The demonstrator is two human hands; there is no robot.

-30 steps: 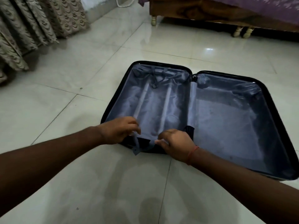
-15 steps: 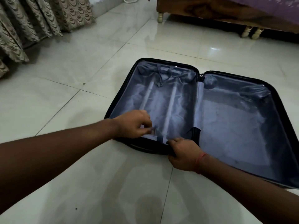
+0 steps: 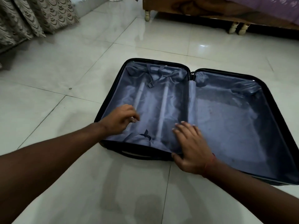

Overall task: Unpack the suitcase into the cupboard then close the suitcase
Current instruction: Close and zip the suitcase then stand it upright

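Suitcase [image 3: 265, 126] lay open flat on the tiled floor [image 3: 64, 70], both halves showing bare lining (unpacking judged done). Within its left half, both hands had let go of the near-edge strap [image 3: 146, 134]: left hand [image 3: 120, 121] relaxed, right hand [image 3: 191, 147] flat on the lining; closing remained

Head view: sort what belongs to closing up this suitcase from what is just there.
Job:
open black hard-shell suitcase with grey fabric lining, both halves empty
grey packing straps with buckles
left hand, over the lining
right hand, fingers on the lining, thumb on the near rim

Just there:
patterned beige curtain
wooden bed frame with purple cover
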